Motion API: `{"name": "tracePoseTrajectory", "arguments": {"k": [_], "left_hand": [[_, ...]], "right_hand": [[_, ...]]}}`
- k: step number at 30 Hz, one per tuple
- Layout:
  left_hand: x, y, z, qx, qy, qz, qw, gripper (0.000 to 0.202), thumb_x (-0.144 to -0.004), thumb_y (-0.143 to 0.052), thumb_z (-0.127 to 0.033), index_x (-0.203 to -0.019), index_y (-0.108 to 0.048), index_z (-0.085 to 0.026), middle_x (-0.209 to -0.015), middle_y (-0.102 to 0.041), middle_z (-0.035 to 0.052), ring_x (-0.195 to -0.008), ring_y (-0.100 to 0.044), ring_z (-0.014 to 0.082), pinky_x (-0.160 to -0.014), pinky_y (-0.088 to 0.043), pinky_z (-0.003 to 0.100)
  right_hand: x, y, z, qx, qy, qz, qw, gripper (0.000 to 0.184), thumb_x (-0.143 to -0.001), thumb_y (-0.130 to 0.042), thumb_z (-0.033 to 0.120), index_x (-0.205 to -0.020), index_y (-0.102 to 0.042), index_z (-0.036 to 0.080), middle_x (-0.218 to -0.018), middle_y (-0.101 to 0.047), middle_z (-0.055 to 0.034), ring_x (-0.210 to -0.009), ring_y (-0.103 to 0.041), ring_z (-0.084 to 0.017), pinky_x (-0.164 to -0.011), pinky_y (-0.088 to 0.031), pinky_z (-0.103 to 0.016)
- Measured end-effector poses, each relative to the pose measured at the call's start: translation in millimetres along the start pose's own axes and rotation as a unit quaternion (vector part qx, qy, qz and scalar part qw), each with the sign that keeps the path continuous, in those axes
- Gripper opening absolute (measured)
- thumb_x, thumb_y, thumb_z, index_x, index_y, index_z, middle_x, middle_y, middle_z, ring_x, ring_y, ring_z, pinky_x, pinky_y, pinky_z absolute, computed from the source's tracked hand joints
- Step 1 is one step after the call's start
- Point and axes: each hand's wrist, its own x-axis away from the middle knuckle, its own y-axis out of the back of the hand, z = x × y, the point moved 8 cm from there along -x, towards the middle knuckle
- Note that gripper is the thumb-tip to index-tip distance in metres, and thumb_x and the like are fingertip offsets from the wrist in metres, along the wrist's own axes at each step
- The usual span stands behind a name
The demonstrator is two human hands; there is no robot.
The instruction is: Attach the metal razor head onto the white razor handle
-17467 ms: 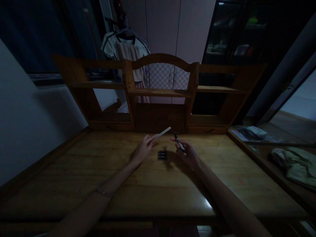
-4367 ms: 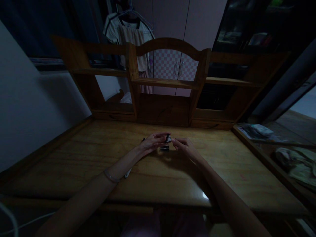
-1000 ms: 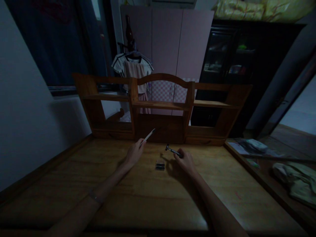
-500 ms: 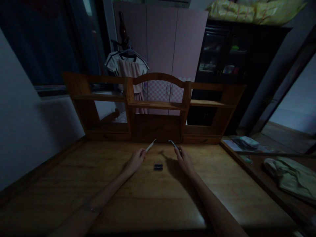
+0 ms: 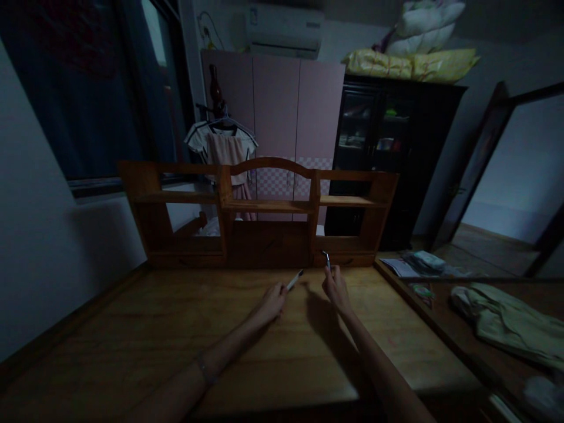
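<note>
just below the middle of the frame, the left hand holds a slim white stick by its lower end, and the stick points up and to the right, toward the other hand. the fingers are closed together around it in a pinch; the picture is too dark to count which ones. the stick looks light and stiff, i think of plastic, and smooth, so a hold near the end can turn easily; a grip closer to its middle would be more sure. the right hand, just to the right, is closed on a small metal tool which stands almost upright above the fingers. only its top shows, so i cannot tell if it is a razor. it seems hard, thin and a little heavier for its size, best taken by the shaft and not by the head. both forearms reach forward over the wooden desk, raised a little, with the hands near each other but apart, in front of the wooden shelf unit.
</note>
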Motion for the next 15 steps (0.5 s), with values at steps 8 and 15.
{"name": "tracePoseTrajectory", "arguments": {"k": [8,15], "left_hand": [[14,63.1,19,-0.159,-0.007,-0.113,0.981,0.023,-0.092,-0.035,-0.038,-0.092,-0.048,-0.018,-0.080,-0.059,0.0048,-0.075,-0.056,0.0183,-0.063,-0.036,0.025],[19,48.7,31,-0.189,0.027,-0.049,0.980,0.035,-0.070,-0.064,-0.049,-0.078,-0.057,-0.016,-0.077,-0.061,0.0041,-0.075,-0.056,0.0211,-0.059,-0.031,0.024]], "right_hand": [[36,120,-41,0.016,-0.023,-0.021,0.999,0.042,-0.088,-0.034,0.060,-0.097,-0.049,0.021,-0.051,-0.049,0.0032,-0.046,-0.050,-0.020,-0.049,-0.036,-0.030],[56,167,-47,0.058,-0.011,-0.038,0.998,0.038,-0.087,-0.037,0.059,-0.091,-0.049,0.023,-0.054,-0.050,0.0018,-0.050,-0.051,-0.020,-0.052,-0.037,-0.031]]}}
